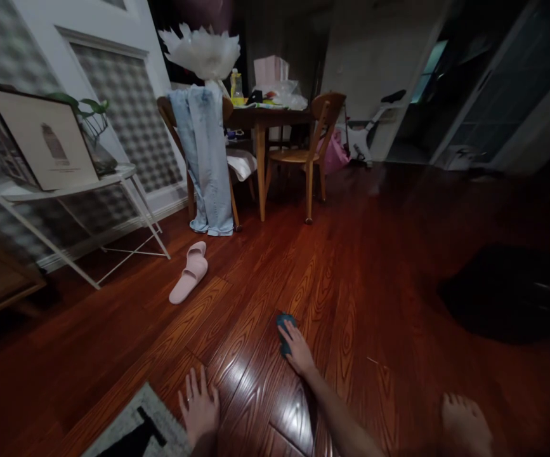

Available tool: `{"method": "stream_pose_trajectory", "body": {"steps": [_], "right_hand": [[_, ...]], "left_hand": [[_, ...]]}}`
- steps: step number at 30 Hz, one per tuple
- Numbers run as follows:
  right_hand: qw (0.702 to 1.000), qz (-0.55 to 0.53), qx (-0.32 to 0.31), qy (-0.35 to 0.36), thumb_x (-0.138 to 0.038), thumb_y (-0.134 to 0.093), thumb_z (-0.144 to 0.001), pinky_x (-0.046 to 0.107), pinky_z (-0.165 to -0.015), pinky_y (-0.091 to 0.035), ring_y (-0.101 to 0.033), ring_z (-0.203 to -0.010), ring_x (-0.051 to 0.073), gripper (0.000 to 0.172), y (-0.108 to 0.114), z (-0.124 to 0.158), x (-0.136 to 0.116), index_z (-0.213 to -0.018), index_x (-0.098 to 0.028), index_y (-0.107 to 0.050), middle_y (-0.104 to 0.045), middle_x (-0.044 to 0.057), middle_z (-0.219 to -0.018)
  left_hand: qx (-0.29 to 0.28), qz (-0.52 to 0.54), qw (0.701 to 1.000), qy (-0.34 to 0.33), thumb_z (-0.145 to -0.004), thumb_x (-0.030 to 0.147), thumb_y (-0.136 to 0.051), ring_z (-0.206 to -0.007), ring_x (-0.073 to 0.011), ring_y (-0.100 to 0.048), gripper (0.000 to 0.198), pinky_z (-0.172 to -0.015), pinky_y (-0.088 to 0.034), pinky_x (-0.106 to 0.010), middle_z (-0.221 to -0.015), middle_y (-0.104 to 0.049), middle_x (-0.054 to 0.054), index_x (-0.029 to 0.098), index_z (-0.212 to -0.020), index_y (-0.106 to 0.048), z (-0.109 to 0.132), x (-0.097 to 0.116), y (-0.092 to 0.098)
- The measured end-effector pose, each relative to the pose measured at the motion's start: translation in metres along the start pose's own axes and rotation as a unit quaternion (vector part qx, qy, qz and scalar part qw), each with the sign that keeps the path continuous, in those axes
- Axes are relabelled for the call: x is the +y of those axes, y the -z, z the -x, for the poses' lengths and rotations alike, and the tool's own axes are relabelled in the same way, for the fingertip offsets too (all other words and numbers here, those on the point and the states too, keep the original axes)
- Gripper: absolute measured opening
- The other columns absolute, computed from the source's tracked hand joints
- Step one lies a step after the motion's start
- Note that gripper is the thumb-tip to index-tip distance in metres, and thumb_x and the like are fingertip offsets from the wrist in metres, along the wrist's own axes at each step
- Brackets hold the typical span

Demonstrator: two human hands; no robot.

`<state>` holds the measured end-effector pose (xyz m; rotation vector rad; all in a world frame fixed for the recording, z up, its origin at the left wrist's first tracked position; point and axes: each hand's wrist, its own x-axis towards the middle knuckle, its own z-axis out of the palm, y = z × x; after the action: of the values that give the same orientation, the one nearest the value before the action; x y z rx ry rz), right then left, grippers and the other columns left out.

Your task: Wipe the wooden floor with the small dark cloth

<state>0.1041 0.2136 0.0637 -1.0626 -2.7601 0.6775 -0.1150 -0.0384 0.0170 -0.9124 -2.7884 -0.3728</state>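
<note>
My right hand [296,349] presses a small dark teal cloth [285,322] against the glossy reddish-brown wooden floor [346,273]. Its fingers lie over the cloth, which is bunched beneath and ahead of them. Lower and to the left, my left hand [200,401] rests palm down on the boards with its fingers spread and nothing in it. A ring shows on one finger. Beside that hand lies the corner of a grey mat [134,416] with a black pattern.
A pink slipper [189,274] lies ahead on the left, near a white side table [113,178]. Farther off stand a wooden chair [313,149] and another chair draped with light blue jeans [208,158]. A dark bulky shape [512,292] sits at right; a bare foot [465,422] is lower right.
</note>
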Motion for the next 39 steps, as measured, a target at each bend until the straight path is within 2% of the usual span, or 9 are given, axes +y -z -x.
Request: {"method": "stream_pose_trajectory", "body": {"steps": [6, 10, 13, 18, 21, 26, 29, 32, 39], "right_hand": [[0.967, 0.047, 0.163, -0.192, -0.012, -0.044, -0.078, 0.046, -0.130, -0.021, -0.020, -0.160, 0.023, 0.084, 0.000, 0.077, 0.105, -0.161, -0.018, -0.037, -0.028, 0.008, -0.172], [0.938, 0.040, 0.249, -0.238, -0.013, -0.043, -0.080, 0.054, -0.130, -0.025, -0.018, -0.160, 0.027, 0.096, -0.017, 0.108, 0.124, -0.168, -0.028, -0.008, -0.015, 0.001, -0.175], [0.938, 0.028, 0.263, -0.223, -0.012, -0.045, -0.077, 0.061, -0.130, -0.025, -0.018, -0.158, 0.032, 0.108, -0.030, 0.105, 0.102, -0.164, -0.043, 0.010, -0.003, -0.010, -0.175], [0.996, -0.009, 0.041, -0.084, -0.015, -0.059, -0.070, 0.061, -0.131, -0.018, -0.011, -0.158, 0.034, 0.110, -0.065, 0.080, 0.026, -0.167, -0.038, -0.009, -0.007, -0.003, -0.173], [0.997, -0.039, -0.035, 0.054, -0.019, -0.066, -0.078, 0.060, -0.128, -0.026, -0.016, -0.156, 0.035, 0.099, -0.102, 0.064, -0.024, -0.166, -0.028, -0.022, -0.015, 0.008, -0.171], [0.973, -0.089, -0.064, 0.203, -0.016, -0.044, -0.100, 0.052, -0.119, -0.043, -0.038, -0.149, 0.022, 0.074, -0.144, 0.041, -0.072, -0.159, -0.054, -0.023, -0.035, -0.004, -0.162], [0.960, -0.105, -0.114, 0.233, -0.021, -0.052, -0.094, 0.054, -0.127, -0.028, -0.024, -0.154, 0.020, 0.085, -0.121, 0.031, -0.068, -0.159, -0.058, -0.011, -0.019, -0.010, -0.167], [0.982, -0.068, -0.110, 0.134, -0.022, -0.067, -0.072, 0.051, -0.130, -0.018, -0.017, -0.158, 0.024, 0.105, -0.074, 0.024, -0.043, -0.162, -0.050, -0.020, -0.014, -0.009, -0.170], [0.978, 0.024, 0.092, -0.186, -0.008, -0.045, -0.075, 0.057, -0.132, -0.008, 0.000, -0.158, 0.025, 0.101, -0.007, 0.057, 0.071, -0.167, -0.026, -0.009, -0.008, 0.001, -0.174]], "left_hand": [[-0.001, 0.003, 1.000, 0.010, -0.096, 0.031, -0.033, -0.154, -0.0268, -0.037, 0.062, -0.129, -0.023, -0.053, -0.163, -0.048, -0.015, 0.018, -0.156, -0.040, -0.001, -0.001, -0.002], [-0.007, 0.003, 1.000, 0.012, -0.096, 0.032, -0.030, -0.154, -0.0275, -0.037, 0.063, -0.128, -0.025, -0.055, -0.163, -0.047, -0.016, 0.017, -0.156, -0.040, -0.001, -0.004, -0.008], [-0.009, 0.000, 1.000, 0.014, -0.096, 0.033, -0.026, -0.154, -0.0269, -0.037, 0.064, -0.128, -0.025, -0.055, -0.164, -0.046, -0.014, 0.017, -0.157, -0.040, -0.003, -0.006, -0.014], [-0.030, 0.000, 1.000, 0.006, -0.095, 0.034, -0.023, -0.150, -0.0286, -0.043, 0.067, -0.126, -0.028, -0.056, -0.162, -0.049, -0.015, 0.015, -0.156, -0.041, -0.007, -0.008, -0.017], [-0.027, 0.006, 0.999, 0.016, -0.093, 0.034, -0.025, -0.149, -0.0290, -0.046, 0.069, -0.126, -0.029, -0.057, -0.159, -0.053, -0.014, 0.019, -0.160, -0.035, -0.009, -0.006, -0.016], [-0.019, -0.001, 1.000, 0.025, -0.091, 0.033, -0.027, -0.146, -0.0292, -0.050, 0.071, -0.126, -0.029, -0.056, -0.155, -0.058, -0.013, 0.020, -0.160, -0.034, -0.010, -0.002, -0.015], [-0.009, 0.002, 1.000, 0.020, -0.091, 0.035, -0.028, -0.146, -0.0288, -0.050, 0.071, -0.126, -0.029, -0.056, -0.153, -0.060, -0.012, 0.020, -0.159, -0.036, -0.010, -0.001, -0.014], [-0.003, 0.009, 1.000, 0.021, -0.091, 0.034, -0.031, -0.147, -0.0284, -0.048, 0.071, -0.126, -0.028, -0.057, -0.153, -0.060, -0.010, 0.023, -0.161, -0.033, -0.008, -0.001, -0.012], [-0.019, -0.006, 1.000, 0.013, -0.092, 0.035, -0.030, -0.152, -0.0266, -0.041, 0.067, -0.128, -0.025, -0.055, -0.161, -0.051, -0.012, 0.019, -0.156, -0.042, -0.004, -0.005, -0.014]]}}
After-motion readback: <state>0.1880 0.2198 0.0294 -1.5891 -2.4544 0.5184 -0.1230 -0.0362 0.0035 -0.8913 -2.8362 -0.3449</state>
